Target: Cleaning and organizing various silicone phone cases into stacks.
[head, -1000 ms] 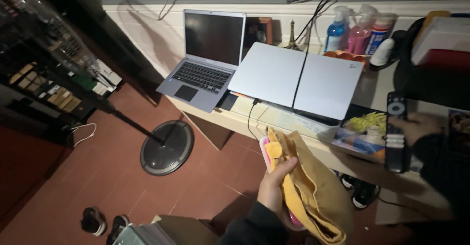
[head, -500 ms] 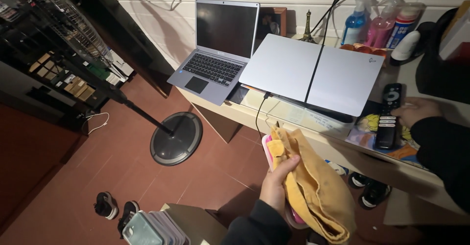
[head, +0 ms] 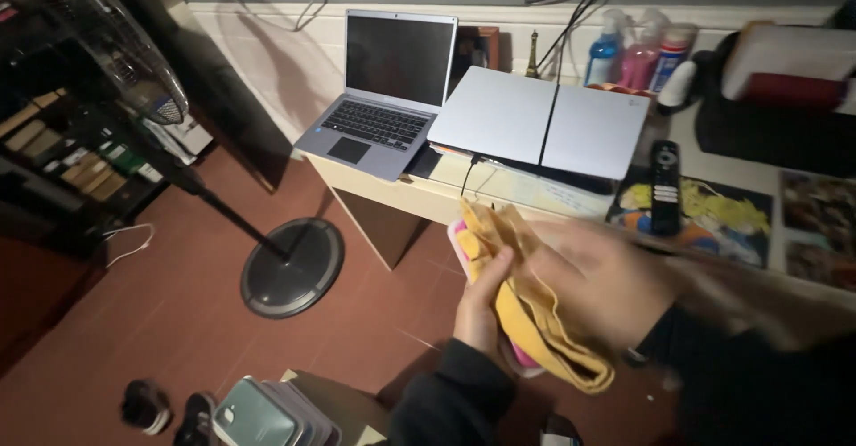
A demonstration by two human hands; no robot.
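The left hand (head: 480, 308) grips the yellow cloth (head: 526, 312) near the desk (head: 392, 198); the blurred right hand (head: 599, 276), fingers spread, should grasp it firmly.

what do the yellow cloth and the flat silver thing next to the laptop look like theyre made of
The yellow cloth, held in the left hand, looks like soft matte woven fabric: it folds and droops limply. The flat silver device beside the open laptop looks like smooth satin plastic or metal: rigid, evenly lit, with a dark seam. Which one is unclear.
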